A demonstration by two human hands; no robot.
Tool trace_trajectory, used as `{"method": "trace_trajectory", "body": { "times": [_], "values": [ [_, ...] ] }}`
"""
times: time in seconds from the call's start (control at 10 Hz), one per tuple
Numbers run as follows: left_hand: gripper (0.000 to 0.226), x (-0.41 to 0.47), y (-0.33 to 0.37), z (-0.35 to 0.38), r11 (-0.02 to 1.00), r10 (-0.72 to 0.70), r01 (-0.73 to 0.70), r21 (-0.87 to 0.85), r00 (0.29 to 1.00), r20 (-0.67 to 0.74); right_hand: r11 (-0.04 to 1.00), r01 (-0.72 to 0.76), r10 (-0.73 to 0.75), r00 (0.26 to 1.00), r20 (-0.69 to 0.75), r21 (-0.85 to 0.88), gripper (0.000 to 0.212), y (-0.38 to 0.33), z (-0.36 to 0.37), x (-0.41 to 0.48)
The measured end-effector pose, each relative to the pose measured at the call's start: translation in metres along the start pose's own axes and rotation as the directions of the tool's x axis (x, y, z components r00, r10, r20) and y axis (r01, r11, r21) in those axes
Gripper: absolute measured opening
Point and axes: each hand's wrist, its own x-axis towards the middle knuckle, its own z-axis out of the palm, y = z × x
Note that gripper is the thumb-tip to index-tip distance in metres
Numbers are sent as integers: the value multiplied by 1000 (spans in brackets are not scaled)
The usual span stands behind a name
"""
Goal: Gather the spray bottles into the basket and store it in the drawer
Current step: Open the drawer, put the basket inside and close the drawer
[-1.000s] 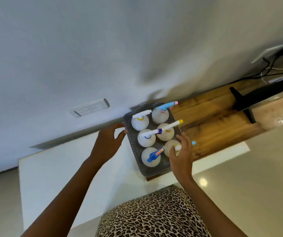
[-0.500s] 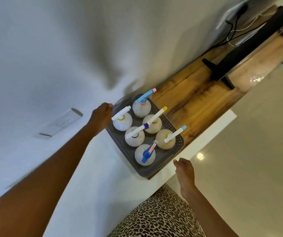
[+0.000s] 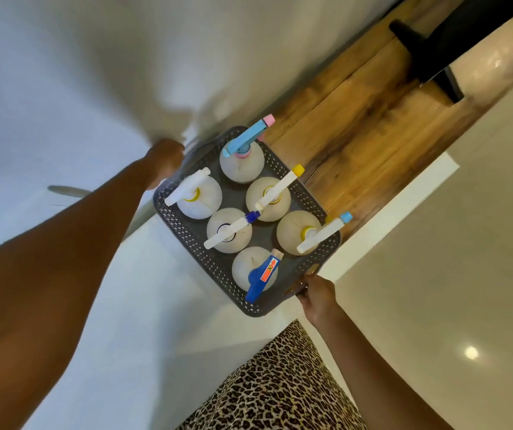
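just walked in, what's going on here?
A person has both hands on a dark perforated basket loaded with six spray bottles, all upright. The right hand grips the near end. The left hand is at the far corner, its fingers too blurred to read. The basket sits over the seam between a white surface and a wooden top; lifted or resting, I cannot tell. No drawer is in view.
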Motion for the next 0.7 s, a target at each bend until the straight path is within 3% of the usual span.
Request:
{"method": "trace_trajectory", "body": {
  "times": [0.2,0.3,0.5,0.7],
  "values": [
    [36,21,1,11,999,-52,51,15,999,8,997,44,-50,994,-98,-60,21,3,2,4],
    [25,28,5,18,986,-41,34,164,998,41,997,48,-54,994,-98,-62,28,4,1,3],
    [29,26,-4,25,996,14,-10,91,999,-39,992,85,-93,992,-84,-97,23,-1,0,1],
    [25,-10,-23,21,995,5,-20,-98,988,-153,971,165,-183,978,-98,-171,20,-10,-10,-4]
  ]
}}
